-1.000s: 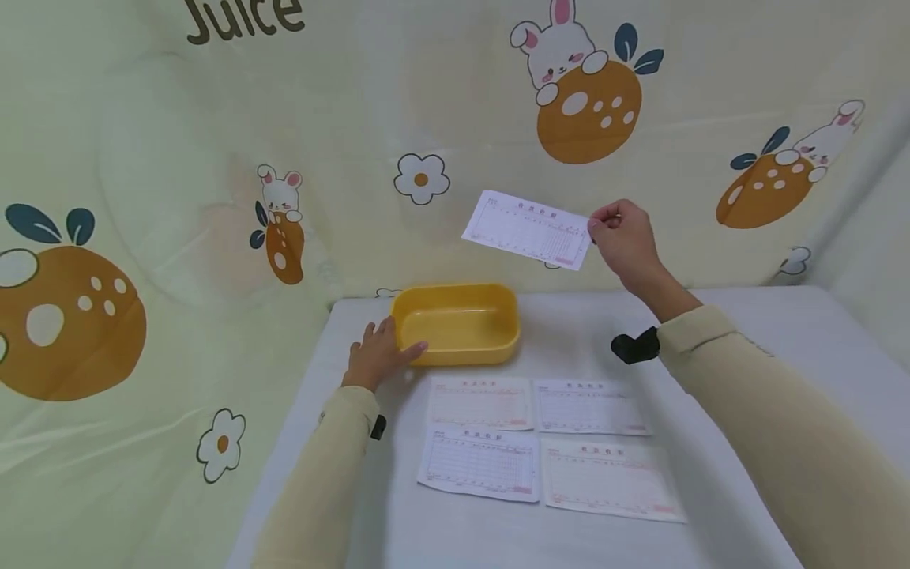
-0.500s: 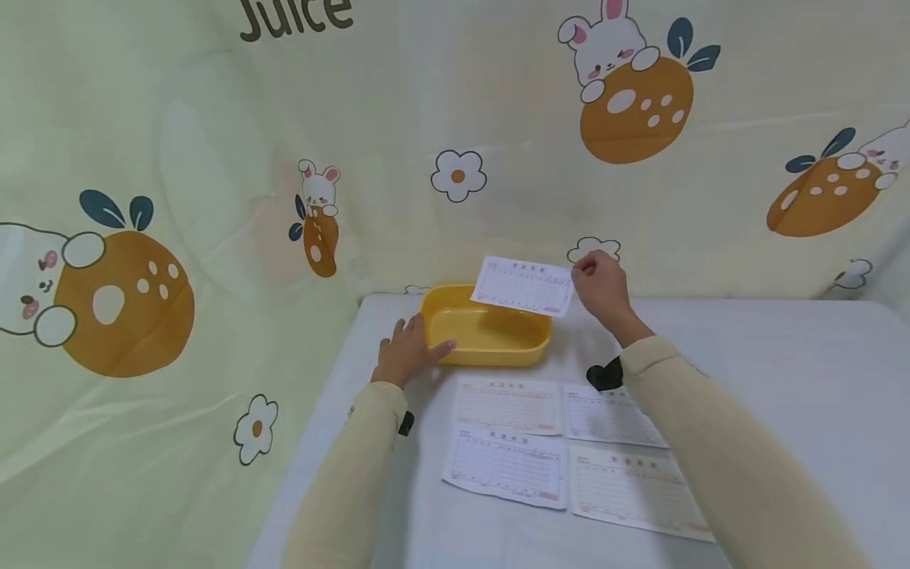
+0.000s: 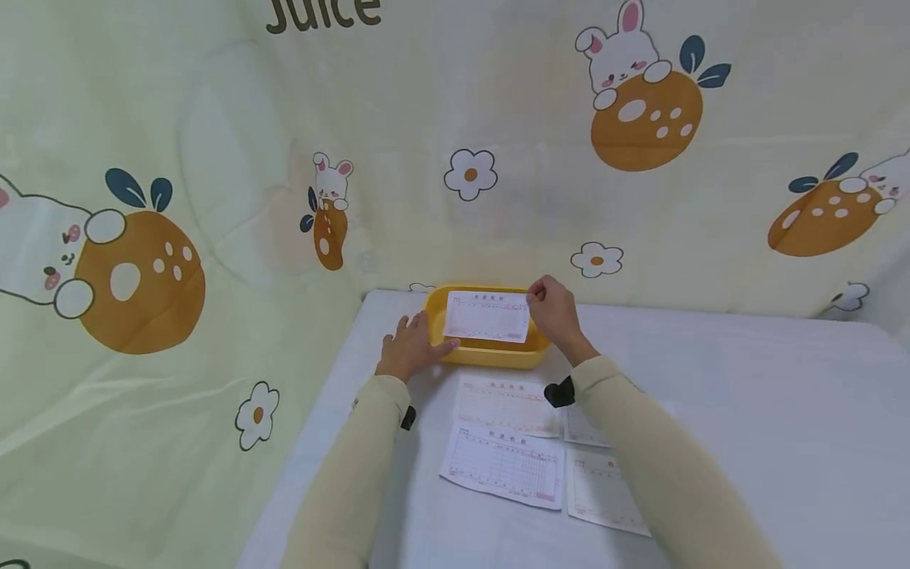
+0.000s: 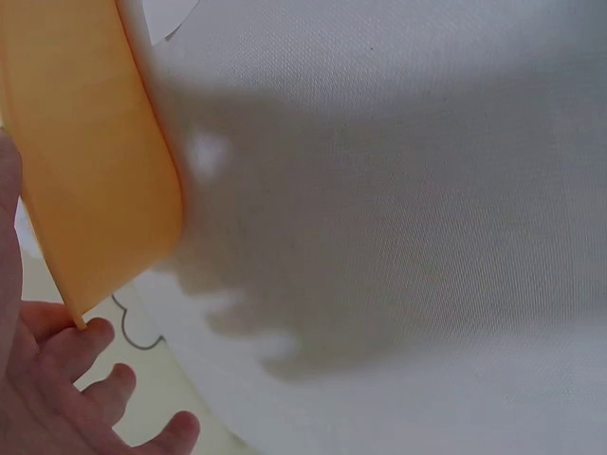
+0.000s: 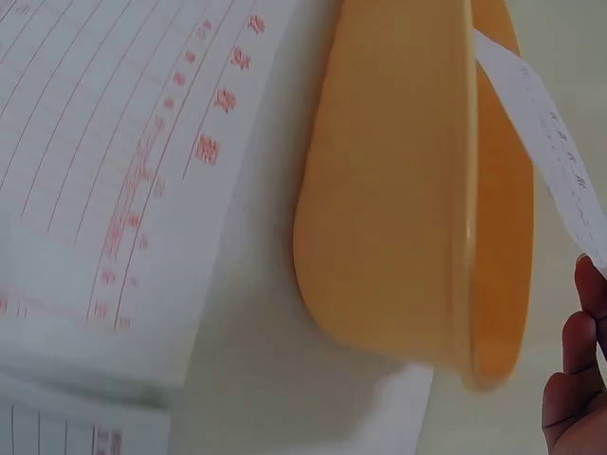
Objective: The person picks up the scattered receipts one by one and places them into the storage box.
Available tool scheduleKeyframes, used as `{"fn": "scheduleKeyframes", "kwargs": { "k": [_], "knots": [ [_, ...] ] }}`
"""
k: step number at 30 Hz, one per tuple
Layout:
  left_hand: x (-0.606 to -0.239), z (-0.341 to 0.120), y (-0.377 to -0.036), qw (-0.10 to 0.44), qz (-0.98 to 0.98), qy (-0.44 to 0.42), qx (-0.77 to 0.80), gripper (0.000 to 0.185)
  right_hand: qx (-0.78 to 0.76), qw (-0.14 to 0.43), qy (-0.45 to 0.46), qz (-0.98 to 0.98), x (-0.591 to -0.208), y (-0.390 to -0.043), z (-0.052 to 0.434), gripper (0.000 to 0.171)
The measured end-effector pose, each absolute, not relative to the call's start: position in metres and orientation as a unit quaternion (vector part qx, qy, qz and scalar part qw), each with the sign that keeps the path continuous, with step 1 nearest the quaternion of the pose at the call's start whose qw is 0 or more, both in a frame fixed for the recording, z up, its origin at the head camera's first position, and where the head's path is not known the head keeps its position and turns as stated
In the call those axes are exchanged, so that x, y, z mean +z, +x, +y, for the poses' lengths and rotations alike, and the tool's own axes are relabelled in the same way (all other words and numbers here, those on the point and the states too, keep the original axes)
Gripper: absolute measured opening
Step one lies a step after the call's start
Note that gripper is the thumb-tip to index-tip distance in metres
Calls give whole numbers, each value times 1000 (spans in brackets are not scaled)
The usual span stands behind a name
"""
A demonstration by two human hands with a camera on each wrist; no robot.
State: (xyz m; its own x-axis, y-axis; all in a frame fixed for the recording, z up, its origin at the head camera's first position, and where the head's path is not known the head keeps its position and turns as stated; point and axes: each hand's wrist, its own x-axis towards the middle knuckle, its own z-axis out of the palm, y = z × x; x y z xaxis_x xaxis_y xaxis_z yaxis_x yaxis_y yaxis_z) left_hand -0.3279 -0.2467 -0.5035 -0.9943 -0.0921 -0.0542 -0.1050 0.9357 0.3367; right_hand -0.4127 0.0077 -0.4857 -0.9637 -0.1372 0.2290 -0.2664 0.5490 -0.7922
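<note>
Since a second earlier, our right hand (image 3: pixel 554 312) had brought the printed form slip (image 3: pixel 487 316) down from up against the curtain to lie over the yellow plastic tub (image 3: pixel 490 356) at the back of the bench (image 3: pixel 711 411), its grip pinching the slip's right edge, while our left hand (image 3: pixel 408 348) stayed with fingers spread flat against the tub's left wall. Three more red-and-blue ruled forms (image 3: pixel 506 405) lay on the bench in front of the tub, their headings too small to read. On the rabbit-and-orange curtain (image 3: pixel 213 158) behind, we could read only the word "Juice" (image 3: pixel 323 14).
</note>
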Motion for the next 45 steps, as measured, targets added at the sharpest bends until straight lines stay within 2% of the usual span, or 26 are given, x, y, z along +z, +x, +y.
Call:
{"fn": "scheduleKeyframes", "kwargs": {
  "k": [5,10,17,28,45],
  "knots": [
    [-504,-240,-333,38,979,-49,197,99,462,65,108,-878,-493,-412,7,12],
    [-502,-235,-337,28,980,-40,192,98,454,68,114,-881,-496,-410,14,13],
    [-495,-235,-341,29,982,-34,186,100,433,86,126,-888,-493,-412,25,29],
    [-493,-234,-338,43,976,-37,211,100,482,21,114,-868,-480,-404,31,41],
    [-501,-247,-338,58,973,-60,215,101,469,39,137,-872,-464,-379,107,47]
  ]
}}
